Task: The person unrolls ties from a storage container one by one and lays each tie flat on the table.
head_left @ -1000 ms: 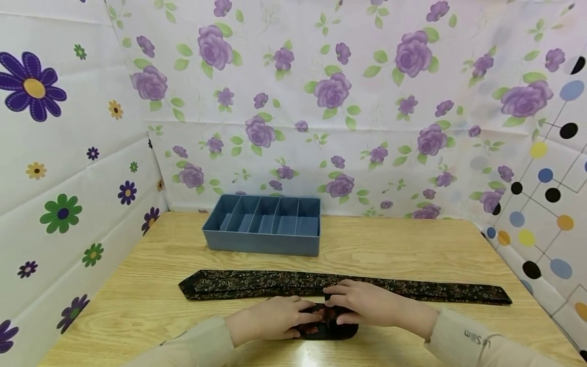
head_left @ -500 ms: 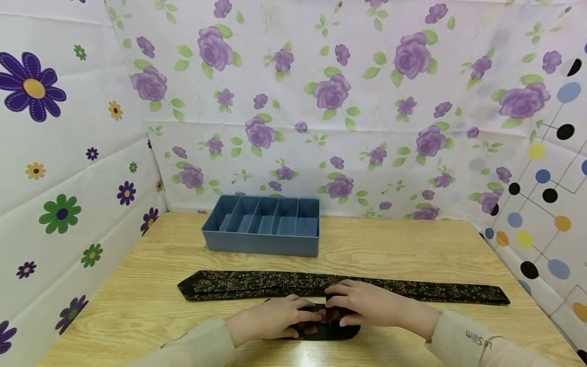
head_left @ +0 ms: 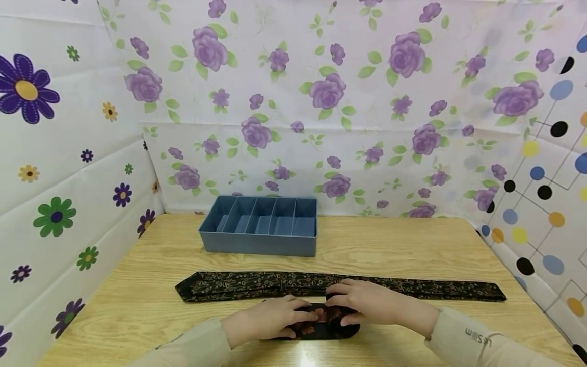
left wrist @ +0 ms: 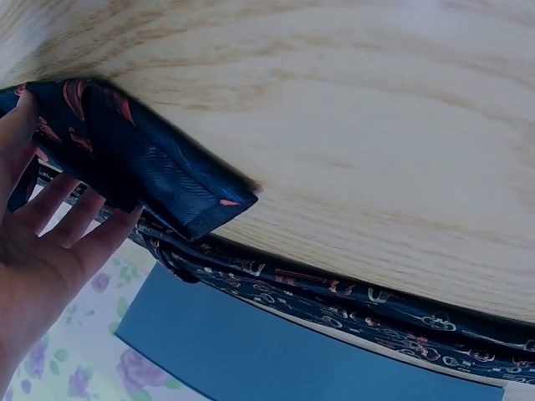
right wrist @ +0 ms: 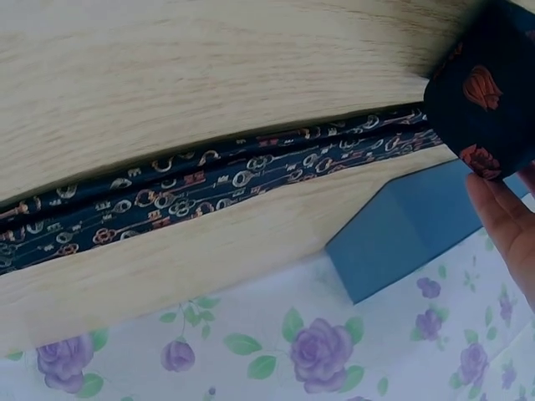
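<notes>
A dark necktie with reddish flower motifs (head_left: 314, 332) lies folded into a short bundle at the table's near side, with both hands on it. My left hand (head_left: 268, 318) holds its left part, thumb at one long edge and fingers at the other; the folded pointed end (left wrist: 171, 180) sticks out past that hand in the left wrist view. My right hand (head_left: 367, 303) grips the raised, rolled part (right wrist: 481, 100) between thumb and fingers. Just beyond the hands, a second black necktie with a key pattern (head_left: 229, 283) lies stretched flat across the table.
A blue-grey box (head_left: 259, 243) with several side-by-side compartments stands behind the flat necktie, left of centre. The wooden table (head_left: 390, 244) is bounded by flower-patterned cloth (head_left: 293, 168) at the back and left, and dotted cloth (head_left: 550, 244) on the right.
The head view has shifted slightly. My right hand keeps its grip while the rolled part of the flowered necktie shows a little more under it; my left hand stays almost in place.
</notes>
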The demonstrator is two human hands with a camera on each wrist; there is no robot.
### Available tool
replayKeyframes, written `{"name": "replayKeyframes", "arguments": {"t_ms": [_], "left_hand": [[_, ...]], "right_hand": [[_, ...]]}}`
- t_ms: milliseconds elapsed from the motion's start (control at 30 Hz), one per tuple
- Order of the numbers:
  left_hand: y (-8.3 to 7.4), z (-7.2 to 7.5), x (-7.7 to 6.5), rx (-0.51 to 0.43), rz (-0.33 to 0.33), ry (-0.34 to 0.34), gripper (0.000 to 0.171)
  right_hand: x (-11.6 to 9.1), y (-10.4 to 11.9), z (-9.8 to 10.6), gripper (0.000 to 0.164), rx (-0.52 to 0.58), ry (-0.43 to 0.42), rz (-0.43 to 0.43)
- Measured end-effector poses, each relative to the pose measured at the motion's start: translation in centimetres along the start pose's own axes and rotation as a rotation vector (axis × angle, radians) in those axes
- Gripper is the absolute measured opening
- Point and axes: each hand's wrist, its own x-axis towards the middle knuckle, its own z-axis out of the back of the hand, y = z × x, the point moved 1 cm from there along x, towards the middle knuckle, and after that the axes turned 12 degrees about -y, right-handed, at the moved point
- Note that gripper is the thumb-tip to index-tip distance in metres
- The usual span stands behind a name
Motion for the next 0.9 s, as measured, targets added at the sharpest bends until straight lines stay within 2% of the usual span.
{"name": "replayKeyframes", "arguments": {"t_ms": [233,533,900], "left_hand": [[0.1,-0.2,-0.4,0.019,-0.008,0.005,0.056],[0.5,-0.2,-1.4,0.024,-0.004,0.005,0.052],[0.6,0.1,-2.3,-0.008,0.006,-0.015,0.052]], "right_hand": [[0.2,0.2,-0.4,0.038,-0.029,-0.042,0.032],[0.6,0.4,-0.6,0.040,-0.060,-0.029,-0.003],[1.2,0.9,-0.6,0.043,-0.089,-0.018,0.019]]}}
